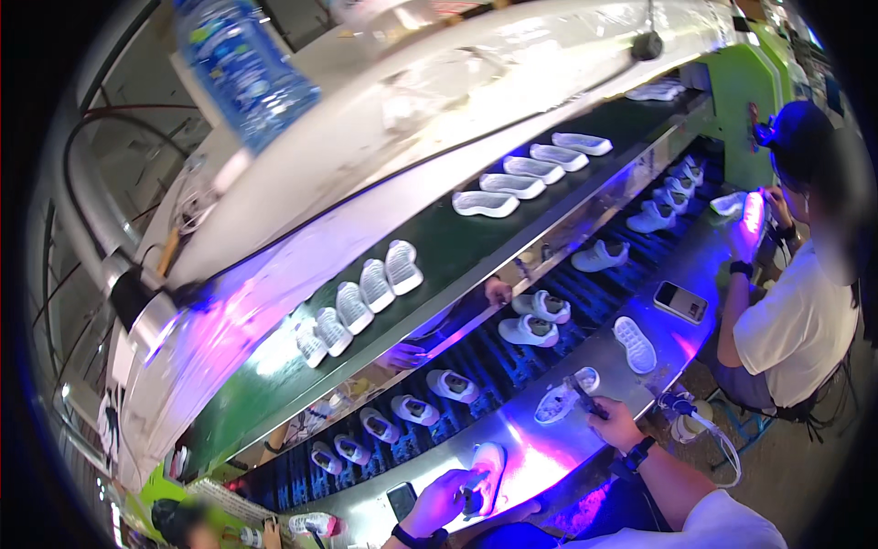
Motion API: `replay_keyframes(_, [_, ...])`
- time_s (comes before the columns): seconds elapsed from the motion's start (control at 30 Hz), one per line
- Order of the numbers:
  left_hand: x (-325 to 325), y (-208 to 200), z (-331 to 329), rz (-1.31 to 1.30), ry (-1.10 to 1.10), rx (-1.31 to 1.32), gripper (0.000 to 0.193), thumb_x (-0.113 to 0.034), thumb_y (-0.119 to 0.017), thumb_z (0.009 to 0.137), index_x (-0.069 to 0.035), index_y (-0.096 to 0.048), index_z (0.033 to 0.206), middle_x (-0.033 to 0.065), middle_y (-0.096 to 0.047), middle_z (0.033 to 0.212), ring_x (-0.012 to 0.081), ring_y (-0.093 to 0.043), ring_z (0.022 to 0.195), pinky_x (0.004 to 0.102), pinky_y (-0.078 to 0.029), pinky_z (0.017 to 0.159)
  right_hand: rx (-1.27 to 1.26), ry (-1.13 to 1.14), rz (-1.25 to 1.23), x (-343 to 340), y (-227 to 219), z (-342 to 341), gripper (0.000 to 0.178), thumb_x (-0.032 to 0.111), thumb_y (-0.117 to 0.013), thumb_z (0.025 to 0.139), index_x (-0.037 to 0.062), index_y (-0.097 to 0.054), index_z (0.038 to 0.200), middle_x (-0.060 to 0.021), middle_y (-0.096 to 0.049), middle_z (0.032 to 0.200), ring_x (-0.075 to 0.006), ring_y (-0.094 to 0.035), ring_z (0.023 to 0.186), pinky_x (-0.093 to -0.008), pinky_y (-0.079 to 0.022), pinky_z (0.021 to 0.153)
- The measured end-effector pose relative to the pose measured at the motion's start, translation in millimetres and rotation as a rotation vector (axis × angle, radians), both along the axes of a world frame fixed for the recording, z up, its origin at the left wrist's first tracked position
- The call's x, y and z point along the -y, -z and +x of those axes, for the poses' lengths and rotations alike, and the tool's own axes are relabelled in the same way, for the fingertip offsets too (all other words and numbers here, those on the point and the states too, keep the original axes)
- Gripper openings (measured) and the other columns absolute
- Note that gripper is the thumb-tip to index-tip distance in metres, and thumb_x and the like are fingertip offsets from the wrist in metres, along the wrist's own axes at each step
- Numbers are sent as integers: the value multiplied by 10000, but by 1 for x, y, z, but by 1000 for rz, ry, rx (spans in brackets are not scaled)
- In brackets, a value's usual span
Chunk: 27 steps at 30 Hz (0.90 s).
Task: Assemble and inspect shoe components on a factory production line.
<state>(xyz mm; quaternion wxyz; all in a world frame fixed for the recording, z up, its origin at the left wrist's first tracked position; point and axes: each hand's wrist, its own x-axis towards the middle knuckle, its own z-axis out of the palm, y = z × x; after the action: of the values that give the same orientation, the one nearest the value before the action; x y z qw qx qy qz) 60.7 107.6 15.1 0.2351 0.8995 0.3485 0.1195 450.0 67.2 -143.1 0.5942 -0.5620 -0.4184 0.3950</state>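
**At the metal bench's (pixel 672 344) near edge: pale shoe (pixel 491 468) under the left hand (pixel 443 500), dark tool (pixel 583 393) in the right hand (pixel 617 425)**

Left of the left-hand grip, just beside it: a black phone (pixel 401 500). A careless elbow or wrist could push it about.

Left hand: fingers curled in, seemingly grasping the pale shoe, which lies just to their right. Something dark shows among the fingers; cannot tell whether shoe lining or a separate item. Risk: a loose hold so near the edge could let the shoe tip or slide off.

Between the two grips: violet glare on the metal, bright enough to wash out the shoe's outline and any mark on it. A flaw could pass unseen there.

Right hand: closed around the tool's handle, its head over a white sole-like piece (pixel 551 405) just to the left. Contact cannot be told; the head hides part of the piece. Too hard a push could shove it or scuff it.

Above and right of the right-hand grip: a ridged white sole (pixel 635 345), apart from the fingers. Right and lower, a looped white cable (pixel 732 448) near the forearm; a wide swing might snag it. Its far run is hard to trace. Both forearms cut off by the lower edge.
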Motion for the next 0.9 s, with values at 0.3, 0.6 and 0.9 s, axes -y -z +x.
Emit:
replay_keyframes(0.3, [19,87,14,346,-336,-234,800,-597,-753,760,-70,-549,1326,198,-660,933,357,-704,730,445,-587,614,-44,50,-128,3,-21,-7,244,24,-697,884,-3,-669,1126,-29,-670,785,-104,-623,653,-273,-490,586])
replay_keyframes(0.6, [22,89,29,300,-485,-98,683,-528,-778,733,-99,-613,1237,201,-647,934,383,-689,796,474,-577,659,26,52,-108,-1,-2,5,227,29,-696,873,-17,-670,1094,-39,-687,791,-106,-638,668,-273,-500,599])
replay_keyframes(0.9, [26,97,44,298,-623,80,577,-431,-776,725,-101,-679,1188,197,-639,951,397,-660,857,502,-560,734,-63,51,-122,4,-25,4,176,13,-673,897,-4,-660,1071,-6,-638,725,-62,-536,525,-241,-394,464])
